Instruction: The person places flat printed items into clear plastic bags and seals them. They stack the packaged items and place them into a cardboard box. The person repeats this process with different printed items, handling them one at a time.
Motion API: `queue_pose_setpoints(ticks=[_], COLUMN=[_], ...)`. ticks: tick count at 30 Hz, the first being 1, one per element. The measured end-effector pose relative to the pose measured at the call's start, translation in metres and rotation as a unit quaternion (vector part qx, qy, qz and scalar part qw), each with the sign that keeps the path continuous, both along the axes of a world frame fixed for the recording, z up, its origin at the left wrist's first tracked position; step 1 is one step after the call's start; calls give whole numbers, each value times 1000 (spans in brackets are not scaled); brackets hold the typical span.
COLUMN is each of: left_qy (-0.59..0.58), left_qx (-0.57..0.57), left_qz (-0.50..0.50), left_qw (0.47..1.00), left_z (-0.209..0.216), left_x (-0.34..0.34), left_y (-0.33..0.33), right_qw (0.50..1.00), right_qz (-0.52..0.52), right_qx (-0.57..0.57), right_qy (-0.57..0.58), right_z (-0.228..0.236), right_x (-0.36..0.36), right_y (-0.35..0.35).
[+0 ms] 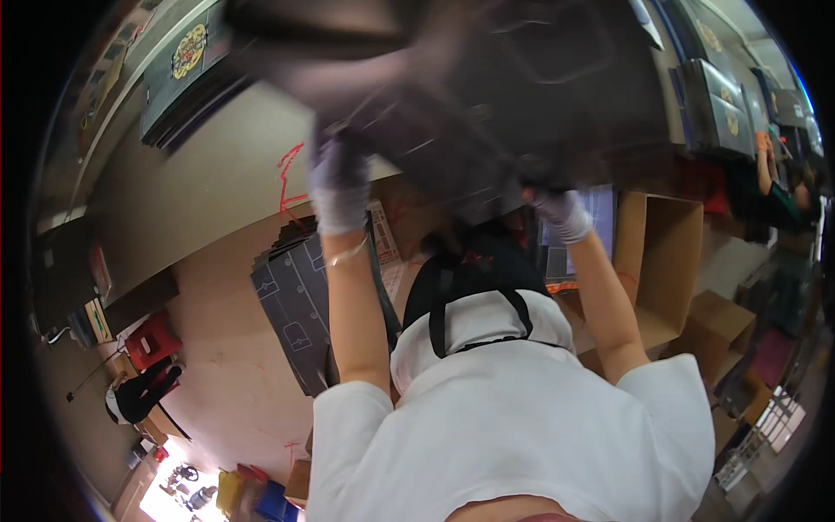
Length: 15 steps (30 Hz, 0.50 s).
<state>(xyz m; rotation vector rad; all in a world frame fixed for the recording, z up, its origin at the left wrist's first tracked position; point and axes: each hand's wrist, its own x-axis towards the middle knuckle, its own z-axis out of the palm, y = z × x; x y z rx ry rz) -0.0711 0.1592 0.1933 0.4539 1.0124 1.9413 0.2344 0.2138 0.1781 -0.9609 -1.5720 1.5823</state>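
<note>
A large dark panel, flat like card and marked with pale outlines and slots, fills the top middle, smeared by motion. My left hand, in a pale glove, closes on its left edge. On its lower right edge my right hand, also gloved, has its fingers wrapped round; some fingertips are hidden under the panel. Beside my left forearm stands a stack of similar dark sheets with light outlines.
Dark flat cases with a gold emblem lie on the grey table at the upper left; more dark cases are stacked at the upper right. An open cardboard box stands right of my right arm. Other people work at far left and right.
</note>
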Motion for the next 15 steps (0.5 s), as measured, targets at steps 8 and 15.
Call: queue_pose_setpoints(ticks=[8,15], left_qy=[673,737], left_qx=[-414,-35], left_qz=[-152,-230], left_qw=[594,634], left_z=[-132,-136], left_x=[50,59], left_y=[134,52], right_qw=[870,926], right_qz=[-208,-130], right_qx=[324,226], right_qy=[-307,-275], right_z=[-37,-63], right_x=[117,54], right_y=[62,93])
